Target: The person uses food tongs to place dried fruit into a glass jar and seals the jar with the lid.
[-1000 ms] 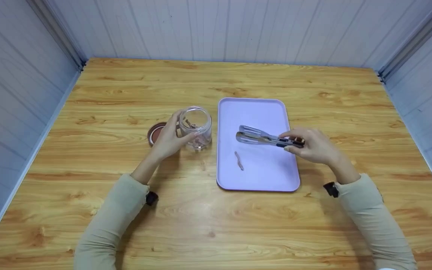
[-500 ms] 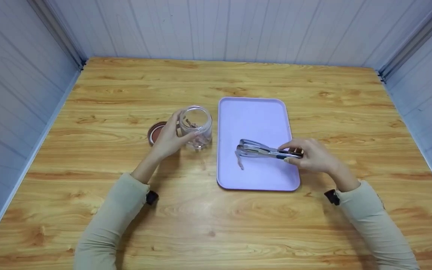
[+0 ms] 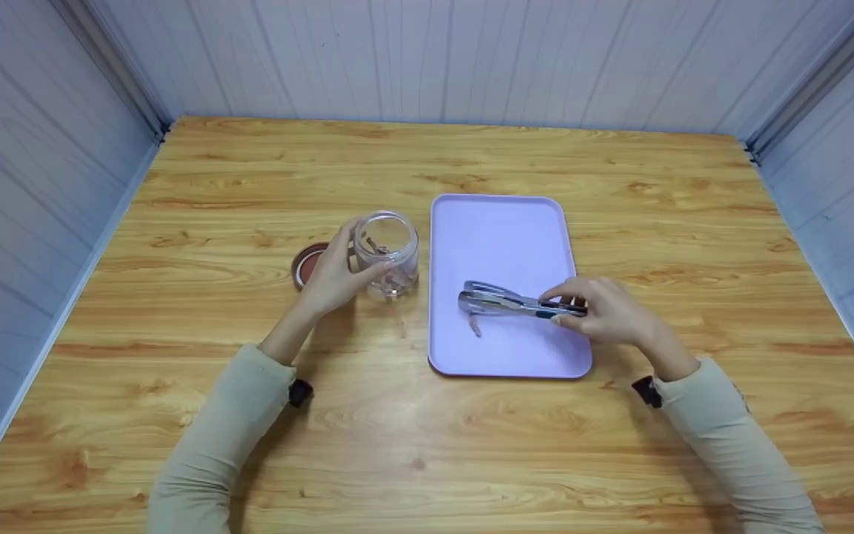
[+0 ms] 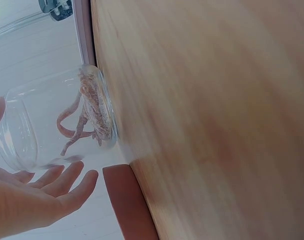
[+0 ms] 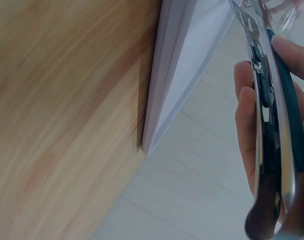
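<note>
My left hand holds a clear jar upright on the table, thumb and fingers around its upper side. Its mouth is uncovered. Several wrinkled reddish-brown strips lie at its bottom in the left wrist view. With my right hand I grip metal tongs with dark green handle grips, low over a lilac tray. Their slotted heads point left and partly cover one thin brownish strip. Whether the heads touch that strip I cannot tell.
A reddish-brown lid lies on the wooden table, left of the jar and partly behind my left hand. Pale panel walls stand at the back and both sides of the table.
My right hand has brought the tongs toward me and slightly left, from the tray's middle to over the loose strip. My left hand and the jar have stayed in place.
</note>
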`<act>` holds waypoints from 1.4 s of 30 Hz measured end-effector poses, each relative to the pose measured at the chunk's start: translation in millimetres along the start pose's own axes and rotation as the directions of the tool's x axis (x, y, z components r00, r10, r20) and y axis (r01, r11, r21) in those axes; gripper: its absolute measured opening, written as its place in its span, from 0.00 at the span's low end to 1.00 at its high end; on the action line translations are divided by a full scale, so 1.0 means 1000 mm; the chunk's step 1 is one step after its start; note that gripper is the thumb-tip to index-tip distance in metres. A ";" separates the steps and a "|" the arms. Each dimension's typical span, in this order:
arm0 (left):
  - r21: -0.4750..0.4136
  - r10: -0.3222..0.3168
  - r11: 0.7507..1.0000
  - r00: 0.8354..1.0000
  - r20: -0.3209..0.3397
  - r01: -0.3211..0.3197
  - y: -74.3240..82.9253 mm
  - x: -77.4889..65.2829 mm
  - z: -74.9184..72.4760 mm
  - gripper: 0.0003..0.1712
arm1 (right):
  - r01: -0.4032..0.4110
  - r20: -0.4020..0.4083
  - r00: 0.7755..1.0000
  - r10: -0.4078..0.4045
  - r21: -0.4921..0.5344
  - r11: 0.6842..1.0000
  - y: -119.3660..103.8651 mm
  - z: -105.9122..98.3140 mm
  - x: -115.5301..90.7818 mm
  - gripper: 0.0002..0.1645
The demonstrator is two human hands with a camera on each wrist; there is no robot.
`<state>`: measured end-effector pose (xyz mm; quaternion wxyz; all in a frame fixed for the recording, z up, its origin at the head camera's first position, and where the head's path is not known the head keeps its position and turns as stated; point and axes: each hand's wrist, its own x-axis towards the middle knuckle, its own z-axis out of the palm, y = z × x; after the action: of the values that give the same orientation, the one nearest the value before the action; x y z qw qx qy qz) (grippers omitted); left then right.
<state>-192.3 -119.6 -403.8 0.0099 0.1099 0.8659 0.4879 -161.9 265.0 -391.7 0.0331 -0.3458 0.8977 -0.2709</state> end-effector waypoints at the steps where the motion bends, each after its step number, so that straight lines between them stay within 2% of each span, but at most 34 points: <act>1: -0.005 0.002 1.000 1.000 0.002 -0.002 0.000 0.000 0.000 0.46 | 0.002 0.001 1.000 -0.002 -0.002 1.000 0.000 0.000 0.000 0.18; 10: -0.026 0.012 1.000 1.000 0.002 -0.012 -0.002 0.001 0.000 0.46 | -0.003 0.013 1.000 0.003 -0.023 1.000 -0.005 0.000 0.001 0.17; 19: -0.039 0.022 0.999 1.000 -0.005 -0.022 -0.002 0.001 0.001 0.46 | 0.063 0.010 0.998 -0.062 -0.055 0.997 -0.010 0.000 0.004 0.16; 30: -0.028 0.007 1.000 1.000 0.003 -0.007 0.001 0.000 0.000 0.47 | 0.094 -0.024 0.995 -0.095 -0.008 0.996 -0.005 0.005 0.004 0.16; 36: -0.014 0.013 1.000 1.000 0.000 -0.013 0.001 0.000 0.000 0.47 | 0.079 -0.049 0.996 -0.077 0.039 0.996 -0.003 0.003 0.003 0.15; 42: -0.041 0.028 0.999 1.000 0.000 -0.028 0.000 0.001 0.000 0.45 | 0.043 -0.070 0.997 -0.038 0.064 0.997 -0.002 -0.002 0.002 0.15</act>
<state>-192.9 -119.4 -403.9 0.0056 0.1220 0.8540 0.5058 -163.1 263.4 -389.2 0.0081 -0.3531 0.8818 -0.3126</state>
